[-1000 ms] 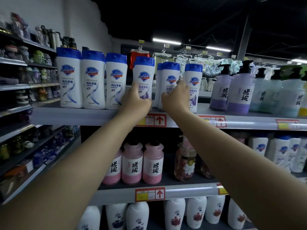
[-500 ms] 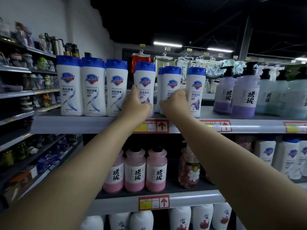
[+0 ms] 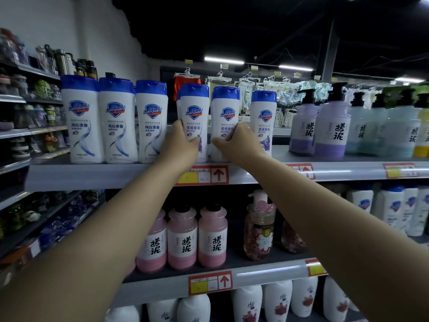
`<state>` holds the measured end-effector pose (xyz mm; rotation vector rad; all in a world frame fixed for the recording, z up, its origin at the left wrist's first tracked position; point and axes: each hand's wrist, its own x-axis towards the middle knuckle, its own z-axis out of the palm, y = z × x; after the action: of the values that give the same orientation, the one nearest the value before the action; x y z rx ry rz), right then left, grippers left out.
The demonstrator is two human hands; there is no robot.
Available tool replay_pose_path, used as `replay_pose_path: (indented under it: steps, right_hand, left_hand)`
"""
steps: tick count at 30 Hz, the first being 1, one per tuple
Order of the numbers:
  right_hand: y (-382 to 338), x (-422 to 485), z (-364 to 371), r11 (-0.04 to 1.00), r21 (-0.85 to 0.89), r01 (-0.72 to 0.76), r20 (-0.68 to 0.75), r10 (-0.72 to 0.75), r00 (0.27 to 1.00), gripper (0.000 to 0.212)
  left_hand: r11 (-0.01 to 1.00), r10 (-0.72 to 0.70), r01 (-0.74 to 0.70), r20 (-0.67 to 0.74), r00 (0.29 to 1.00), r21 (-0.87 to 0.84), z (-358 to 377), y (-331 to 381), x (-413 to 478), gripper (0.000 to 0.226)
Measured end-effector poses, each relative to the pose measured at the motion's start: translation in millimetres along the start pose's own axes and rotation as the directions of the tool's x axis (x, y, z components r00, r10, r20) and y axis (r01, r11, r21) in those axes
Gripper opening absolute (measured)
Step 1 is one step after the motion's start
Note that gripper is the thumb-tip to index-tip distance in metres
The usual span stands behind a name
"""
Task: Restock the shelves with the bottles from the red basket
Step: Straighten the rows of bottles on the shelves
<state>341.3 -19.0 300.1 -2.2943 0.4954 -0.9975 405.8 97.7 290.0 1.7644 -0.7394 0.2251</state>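
At frame centre, the left hand (image 3: 182, 145) grips a white, blue-capped Safeguard bottle (image 3: 194, 112) standing on the top shelf (image 3: 92, 175). Just right of it, the right hand (image 3: 239, 142) grips the neighbouring bottle (image 3: 225, 112). Pink bottles (image 3: 182, 240) stand at lower centre.

Top shelf (image 3: 92, 175) is being crowded by white bottles (image 3: 116, 122) — a gap is being left btwn the rightmost white bottle (image 3: 264, 122) & the purple pump bottles (image 3: 330, 133).
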Motion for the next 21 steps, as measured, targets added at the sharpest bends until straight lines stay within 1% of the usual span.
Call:
replay_pose_path:
  steps: [7,10,13,15,18,21]
  right_hand:
    - [5.6,0.5,2.2,0.998,-0.011,0.056,-0.001,-0.056,0.998,0.036]
    - [5.3,-0.2,1.5,0.998,-0.013,0.061,-0.031,-0.062,0.998,0.037]
    - [5.4,-3.4,-0.9,0.997,-0.016,0.072,-0.043,-0.073,0.996,0.031]
    - [6.4,-5.8,-2.4,0.997,0.0,0.077,-0.077,-0.077,0.994,0.029]
    - [9.1,-7.1,-5.5,0.996,0.003,0.088,-0.198,-0.086,0.976,0.039]
    - [14.2,-5.9,-14.4,0.993,-0.016,0.114,-0.313,-0.113,0.943,0.041]
  left_hand:
    - [0.999,-0.029,0.027,0.044,0.999,0.034,1.0,-2.2,4.5,0.039]
    - [0.999,-0.008,0.006,0.03,1.0,0.049,2.7,-4.2,4.9,0.039]
    - [0.998,0.029,-0.028,-0.013,0.999,0.059,6.8,-7.6,4.2,0.041]
    - [0.994,0.083,-0.077,-0.079,0.993,0.078,9.8,-9.0,2.4,0.046]
    - [0.965,0.228,-0.191,-0.21,0.951,0.182,13.9,-5.0,-7.7,0.058]
    - [0.931,0.358,-0.323,-0.256,0.898,0.167,19.5,5.8,-21.8,0.063]
